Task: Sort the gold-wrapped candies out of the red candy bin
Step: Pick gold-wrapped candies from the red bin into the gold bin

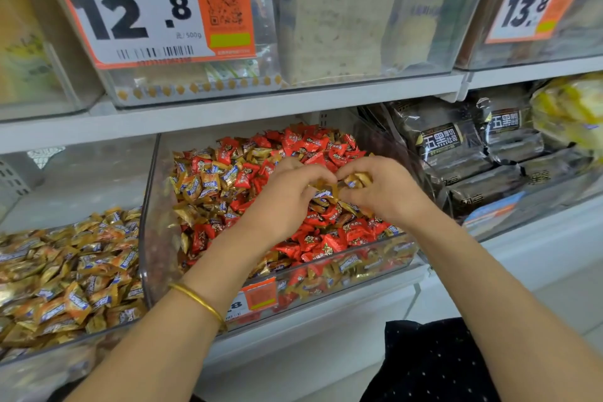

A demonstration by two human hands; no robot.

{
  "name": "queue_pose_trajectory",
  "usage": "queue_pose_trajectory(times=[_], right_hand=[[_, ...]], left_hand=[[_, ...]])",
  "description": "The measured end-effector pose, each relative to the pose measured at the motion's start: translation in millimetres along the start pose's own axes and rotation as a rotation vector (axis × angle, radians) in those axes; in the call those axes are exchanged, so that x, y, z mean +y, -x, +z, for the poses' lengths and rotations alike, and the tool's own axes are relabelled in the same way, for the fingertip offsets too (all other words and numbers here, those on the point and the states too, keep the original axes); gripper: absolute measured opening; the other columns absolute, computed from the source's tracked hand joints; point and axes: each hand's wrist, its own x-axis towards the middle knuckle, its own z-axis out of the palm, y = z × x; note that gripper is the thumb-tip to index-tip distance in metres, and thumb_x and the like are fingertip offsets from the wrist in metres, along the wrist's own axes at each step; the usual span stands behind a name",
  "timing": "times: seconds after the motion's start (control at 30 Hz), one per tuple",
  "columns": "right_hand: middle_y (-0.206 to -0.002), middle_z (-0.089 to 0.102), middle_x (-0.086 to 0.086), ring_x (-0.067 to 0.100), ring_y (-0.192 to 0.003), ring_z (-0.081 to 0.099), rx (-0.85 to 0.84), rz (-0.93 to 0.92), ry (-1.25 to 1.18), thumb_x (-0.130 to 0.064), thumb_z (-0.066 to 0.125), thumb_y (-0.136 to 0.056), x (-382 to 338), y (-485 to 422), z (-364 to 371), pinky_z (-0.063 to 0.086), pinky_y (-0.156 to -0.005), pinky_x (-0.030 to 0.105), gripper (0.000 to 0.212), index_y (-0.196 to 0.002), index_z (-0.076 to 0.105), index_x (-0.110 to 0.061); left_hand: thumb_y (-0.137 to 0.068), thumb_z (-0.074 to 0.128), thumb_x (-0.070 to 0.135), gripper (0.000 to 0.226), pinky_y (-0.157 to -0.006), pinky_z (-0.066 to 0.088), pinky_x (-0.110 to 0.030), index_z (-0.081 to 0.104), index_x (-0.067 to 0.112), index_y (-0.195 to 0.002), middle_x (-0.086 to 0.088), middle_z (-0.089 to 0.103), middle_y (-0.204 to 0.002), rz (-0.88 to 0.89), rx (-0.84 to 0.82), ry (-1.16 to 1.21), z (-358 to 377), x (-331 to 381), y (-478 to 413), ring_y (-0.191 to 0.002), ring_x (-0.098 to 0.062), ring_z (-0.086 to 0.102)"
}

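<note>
1. Clear plastic bin (149,206) on the lower shelf holds red candies (313,143) mixed with gold-wrapped candies (202,186); the gold ones lie mostly at its left and front.
2. Left hand (287,202) is over the bin's middle, fingers curled, pinching a gold piece.
3. Right hand (388,196) is just beside it, fingertips meeting, gripping a few gold pieces.
4. Gold bangle (199,300) sits on the left wrist.
5. Neighbouring bin (65,271) on the left is all gold candy.
6. Dark packets (456,147) are at right, price tag (130,10) above.
</note>
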Motion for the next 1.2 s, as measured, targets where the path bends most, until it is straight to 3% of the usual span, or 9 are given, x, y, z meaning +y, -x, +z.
queue_pose_trajectory(times=[0.1, 0.3, 0.47, 0.67, 0.77, 0.83, 1.0, 1.1, 1.2], right_hand=[[-0.099, 0.048, -0.003, 0.015, -0.101, 0.044, -0.041, -0.023, 0.185, -0.015, 0.076, -0.076, 4, -3, 7, 0.038, -0.088, 0.024, 0.037, -0.112, 0.067, -0.021], [-0.107, 0.041, 0.002, 0.023, -0.111, 0.046, -0.006, -0.029, 0.239, -0.018, 0.074, -0.078, 9, -4, 12, 0.035, -0.090, 0.023, 0.032, -0.109, 0.066, -0.020], [-0.102, 0.046, 0.004, 0.017, -0.100, 0.046, -0.010, -0.068, 0.190, -0.021, 0.072, -0.081, 9, -4, 12, 0.036, -0.087, 0.023, 0.027, -0.108, 0.069, -0.018], [-0.107, 0.056, 0.007, 0.018, -0.104, 0.048, 0.024, -0.116, 0.186, -0.023, 0.066, -0.086, 2, -5, 15, 0.039, -0.091, 0.030, 0.022, -0.108, 0.069, -0.018], [-0.094, 0.057, -0.006, 0.015, -0.101, 0.049, 0.064, -0.157, 0.125, -0.019, 0.066, -0.086, -6, -4, 13, 0.038, -0.092, 0.027, 0.019, -0.105, 0.071, -0.016], [-0.083, 0.050, -0.023, 0.009, -0.091, 0.050, 0.107, -0.186, 0.072, -0.018, 0.065, -0.087, -14, -3, 11, 0.038, -0.087, 0.022, 0.017, -0.102, 0.072, -0.015], [-0.054, 0.058, -0.017, 0.003, -0.043, 0.051, 0.112, -0.103, -0.258, -0.022, 0.064, -0.088, -37, -3, 15, 0.043, -0.047, 0.018, 0.006, -0.092, 0.069, -0.024], [-0.052, 0.057, -0.014, 0.007, -0.043, 0.051, 0.022, -0.061, -0.503, -0.022, 0.065, -0.087, -62, -2, 26, 0.038, -0.039, 0.021, 0.004, -0.088, 0.067, -0.026], [-0.054, 0.059, -0.011, 0.008, -0.047, 0.053, -0.109, -0.094, -0.615, -0.022, 0.065, -0.087, -94, 1, 45, 0.037, -0.039, 0.020, 0.006, -0.090, 0.067, -0.026]], left_hand=[[-0.092, 0.047, -0.001, 0.037, -0.072, 0.025, -0.009, 0.060, 0.025, -0.115, 0.000, 0.035, -0.105, 0.018, -0.013, -0.120, 8, -6, -2, -0.099, -0.012, 0.033], [-0.080, 0.071, 0.017, 0.054, -0.094, 0.024, -0.020, 0.049, 0.028, -0.127, 0.008, 0.030, -0.110, 0.013, -0.113, -0.241, 9, -13, -4, -0.109, -0.009, 0.026], [-0.082, 0.069, 0.015, 0.042, -0.093, 0.033, -0.027, 0.055, 0.022, -0.121, 0.000, 0.049, -0.112, 0.068, -0.014, -0.313, 11, -12, -5, -0.113, -0.019, 0.038], [-0.087, 0.063, 0.018, 0.027, -0.092, 0.038, -0.029, 0.061, 0.018, -0.115, -0.003, 0.060, -0.109, 0.121, 0.079, -0.333, 6, -12, -3, -0.108, -0.020, 0.049], [-0.089, 0.061, 0.021, 0.027, -0.092, 0.036, -0.028, 0.062, 0.018, -0.115, -0.002, 0.061, -0.113, 0.125, 0.146, -0.310, -2, -11, 2, -0.112, -0.020, 0.048], [-0.089, 0.060, 0.022, 0.026, -0.091, 0.036, -0.028, 0.062, 0.019, -0.115, 0.000, 0.062, -0.114, 0.124, 0.198, -0.293, -11, -9, 5, -0.113, -0.020, 0.048], [-0.090, 0.058, 0.022, 0.027, -0.095, 0.040, -0.031, 0.062, 0.018, -0.116, -0.001, 0.064, -0.115, 0.104, 0.304, -0.282, -48, -3, 24, -0.112, -0.019, 0.053], [-0.088, 0.061, 0.020, 0.024, -0.083, 0.036, -0.016, 0.064, 0.015, -0.111, 0.008, 0.064, -0.105, 0.043, 0.362, -0.189, -77, -5, 44, -0.102, -0.011, 0.056], [-0.086, 0.064, 0.019, 0.022, -0.072, 0.036, -0.014, 0.065, 0.017, -0.108, 0.019, 0.057, -0.091, -0.107, 0.380, -0.054, -107, -16, 73, -0.089, -0.004, 0.053]])
